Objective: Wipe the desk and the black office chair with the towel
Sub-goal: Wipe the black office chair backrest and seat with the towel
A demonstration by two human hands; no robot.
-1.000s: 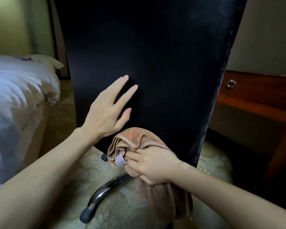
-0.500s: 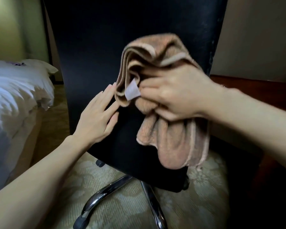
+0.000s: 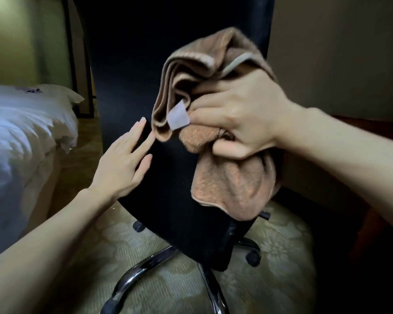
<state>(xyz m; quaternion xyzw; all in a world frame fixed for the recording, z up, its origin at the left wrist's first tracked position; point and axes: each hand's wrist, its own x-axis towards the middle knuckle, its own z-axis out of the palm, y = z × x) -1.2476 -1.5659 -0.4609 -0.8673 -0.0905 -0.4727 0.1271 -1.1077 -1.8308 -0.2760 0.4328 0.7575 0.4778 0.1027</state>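
Head view shows a brown towel (image 3: 227,184) held up in front of the black chair (image 3: 168,196). The towel is soft and fuzzy. It is bunched into thick folds at the top, and a loose flap hangs down below (its edge has a paler trim). A small white label (image 3: 178,118) sticks out from the left side of the folds. No words can be read on it.

The left hand (image 3: 120,164) lies flat on the back of the chair, lower than the towel and to its left. Its fingers are straight, spread a little, and hold nothing. One fingertip is just beside the towel's lower left corner, but I cannot tell if they touch. The right hand (image 3: 243,114) grips the towel from the right, with its fingers curled tight into the middle of the bunch and the thumb tucked under. I cannot tell if the towel presses on the chair.

On the far left is a bed (image 3: 27,123) with white sheets. Under the chair are shiny metal legs (image 3: 132,277) with black wheels, on a pale patterned carpet (image 3: 145,234). On the far right, behind the right arm, is a dark wooden desk (image 3: 359,123).
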